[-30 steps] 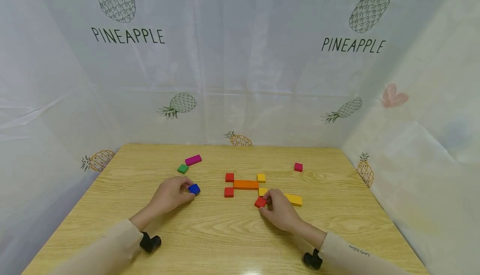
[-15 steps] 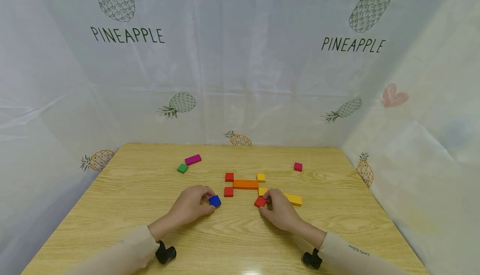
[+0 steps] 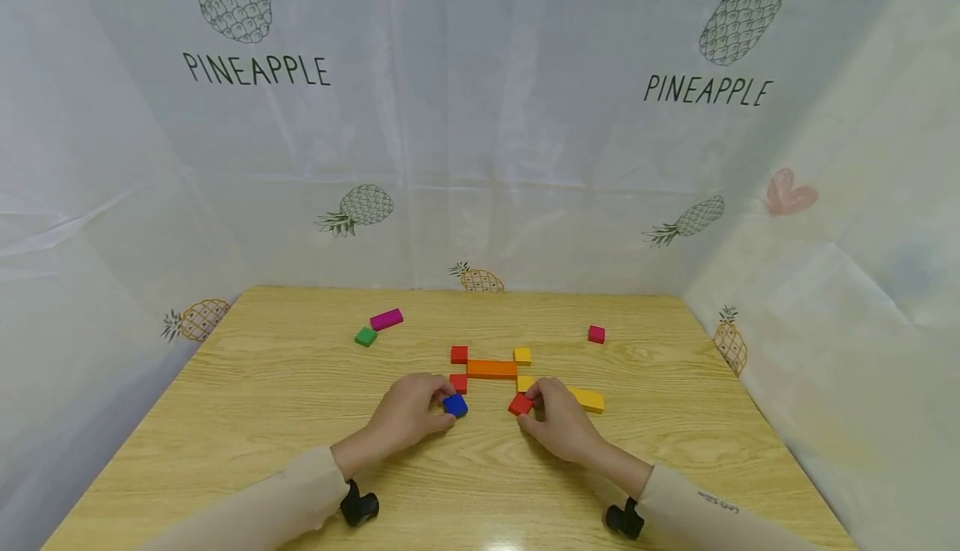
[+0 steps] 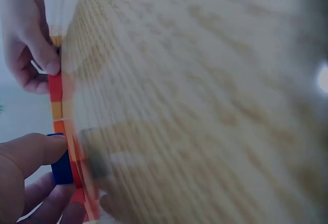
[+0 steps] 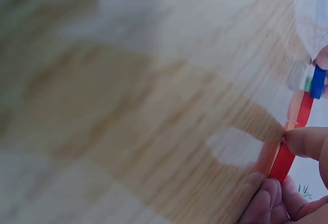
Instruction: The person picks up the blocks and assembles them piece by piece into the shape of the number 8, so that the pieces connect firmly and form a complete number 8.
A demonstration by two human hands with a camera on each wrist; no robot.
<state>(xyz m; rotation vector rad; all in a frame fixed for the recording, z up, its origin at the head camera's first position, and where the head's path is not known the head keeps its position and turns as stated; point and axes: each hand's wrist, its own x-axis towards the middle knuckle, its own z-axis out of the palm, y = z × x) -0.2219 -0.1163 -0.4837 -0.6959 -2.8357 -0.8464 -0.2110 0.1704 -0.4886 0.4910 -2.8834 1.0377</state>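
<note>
The left hand (image 3: 408,411) pinches a blue block (image 3: 455,405) between thumb and fingers, just below the lower left red block (image 3: 458,383). The same blue block (image 4: 62,165) shows edge-on in the left wrist view. The right hand (image 3: 561,422) grips a red block (image 3: 521,404), set at an angle below a yellow block (image 3: 526,384). In the right wrist view that red block (image 5: 282,163) is between thumb and fingers. An orange bar (image 3: 492,369) lies between two red and two yellow blocks at its ends.
A longer yellow block (image 3: 587,399) lies partly behind the right hand. A magenta bar (image 3: 387,319) and a green block (image 3: 366,337) lie at the back left, a pink block (image 3: 596,334) at the back right. Printed cloth stands behind the wooden table (image 3: 450,493).
The left hand has carried the blue block rightward and a little nearer, from left of the arrangement to just below the lower left red block. The right hand and its red block have stayed in place.
</note>
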